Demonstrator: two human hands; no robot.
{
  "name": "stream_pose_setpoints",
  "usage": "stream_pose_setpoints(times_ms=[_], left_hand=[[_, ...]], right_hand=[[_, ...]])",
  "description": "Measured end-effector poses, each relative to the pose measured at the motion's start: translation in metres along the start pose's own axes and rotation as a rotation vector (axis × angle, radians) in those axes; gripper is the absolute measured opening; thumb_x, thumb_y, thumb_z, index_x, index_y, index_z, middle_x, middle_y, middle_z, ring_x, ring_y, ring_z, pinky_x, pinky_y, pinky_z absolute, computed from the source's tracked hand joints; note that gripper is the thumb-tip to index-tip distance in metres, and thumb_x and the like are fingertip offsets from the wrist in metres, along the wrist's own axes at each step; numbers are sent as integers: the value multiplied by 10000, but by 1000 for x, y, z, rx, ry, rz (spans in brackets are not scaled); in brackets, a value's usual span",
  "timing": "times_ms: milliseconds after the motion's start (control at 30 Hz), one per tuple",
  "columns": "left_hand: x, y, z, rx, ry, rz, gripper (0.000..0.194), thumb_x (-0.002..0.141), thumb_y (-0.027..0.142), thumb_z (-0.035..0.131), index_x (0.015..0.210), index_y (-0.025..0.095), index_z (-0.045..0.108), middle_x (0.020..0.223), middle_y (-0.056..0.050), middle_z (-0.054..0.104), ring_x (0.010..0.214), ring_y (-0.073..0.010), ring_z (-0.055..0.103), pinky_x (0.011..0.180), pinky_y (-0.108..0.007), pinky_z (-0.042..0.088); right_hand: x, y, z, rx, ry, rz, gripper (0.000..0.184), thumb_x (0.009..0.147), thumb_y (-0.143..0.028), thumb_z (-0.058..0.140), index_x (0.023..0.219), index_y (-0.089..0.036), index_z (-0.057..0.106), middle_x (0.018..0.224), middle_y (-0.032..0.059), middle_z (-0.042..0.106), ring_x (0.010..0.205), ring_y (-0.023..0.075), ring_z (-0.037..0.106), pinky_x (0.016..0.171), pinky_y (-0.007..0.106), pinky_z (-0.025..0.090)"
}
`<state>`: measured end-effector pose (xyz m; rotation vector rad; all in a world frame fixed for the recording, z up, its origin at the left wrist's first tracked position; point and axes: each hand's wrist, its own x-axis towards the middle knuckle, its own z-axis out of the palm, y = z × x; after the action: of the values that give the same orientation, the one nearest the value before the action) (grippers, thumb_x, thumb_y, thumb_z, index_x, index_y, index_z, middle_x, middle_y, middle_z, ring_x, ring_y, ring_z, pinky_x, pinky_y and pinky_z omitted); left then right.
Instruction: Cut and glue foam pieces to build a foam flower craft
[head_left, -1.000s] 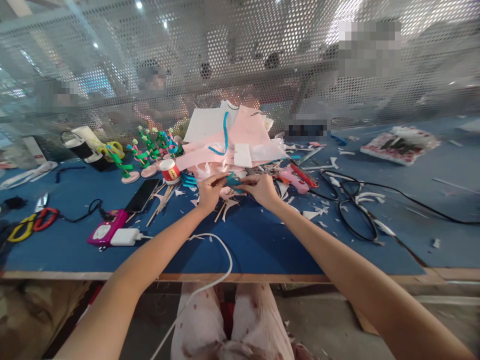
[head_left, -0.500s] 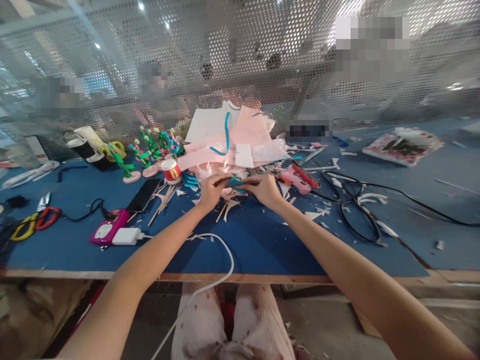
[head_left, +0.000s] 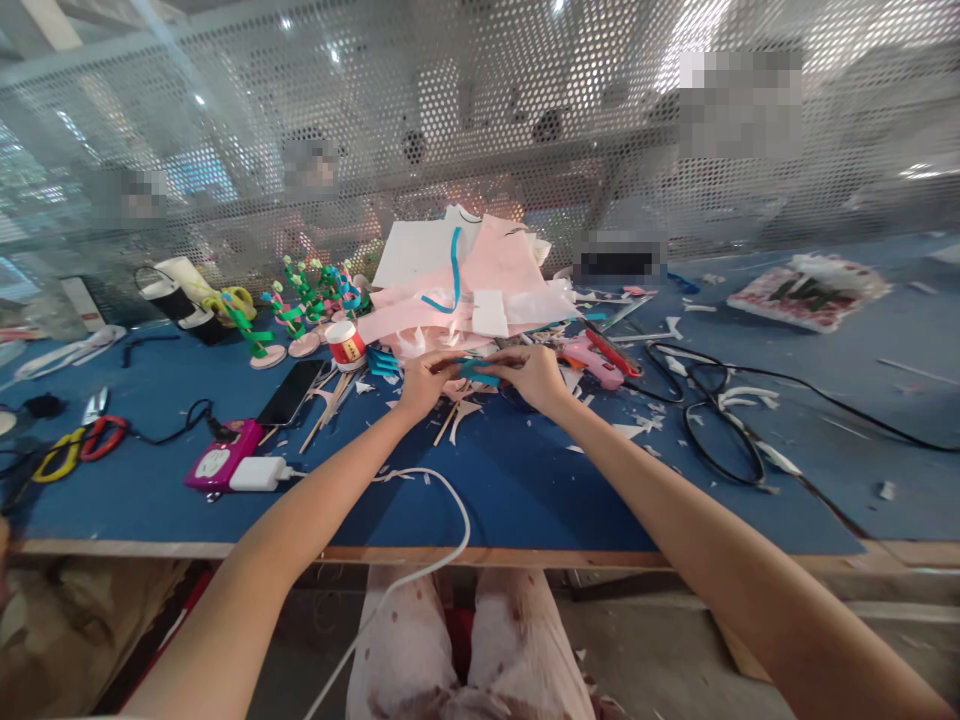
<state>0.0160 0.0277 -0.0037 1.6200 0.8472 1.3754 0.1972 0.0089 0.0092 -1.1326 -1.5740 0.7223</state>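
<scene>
A small teal piece (head_left: pixel 478 371), paper or foam by its look, is held between my two hands above the middle of the table. My left hand (head_left: pixel 429 383) pinches its left end with thumb and fingers. On the other side my right hand (head_left: pixel 536 377) grips the right end the same way. Parts of the piece are hidden behind the fingers. Just beyond the hands lie pink sheets (head_left: pixel 495 265) with a curled teal strip (head_left: pixel 455 265) on top. More folded teal pieces (head_left: pixel 383 362) rest left of my left hand, close to a red-and-white tub (head_left: pixel 345 344).
Right of my hands lie a pink glue gun (head_left: pixel 596 362) and a looping black cable (head_left: pixel 686 425). To the left are a phone (head_left: pixel 292 392), a purple power strip (head_left: pixel 223 455), scissors (head_left: pixel 94 425) and small green craft plants (head_left: pixel 259 335). White scraps (head_left: pixel 634 430) litter the blue tabletop.
Between my fingers the teal piece has turned and now shows a flatter, wider face. Both hands stay in nearly the same place; the view has shifted slightly.
</scene>
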Motion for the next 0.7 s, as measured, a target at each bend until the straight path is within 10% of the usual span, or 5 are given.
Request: stream_pose_setpoints(times_ms=[700], left_hand=[[2,-2,0,-24,18,-8,222,644,293,701,818,154,704,874,-61,714,825,-181,651,796,-336,518]], right_hand=[[1,0,-4,-60,14,-6,268,662,-327,680,856,-156,756,748,60,731,661,225,665,581,287,507]])
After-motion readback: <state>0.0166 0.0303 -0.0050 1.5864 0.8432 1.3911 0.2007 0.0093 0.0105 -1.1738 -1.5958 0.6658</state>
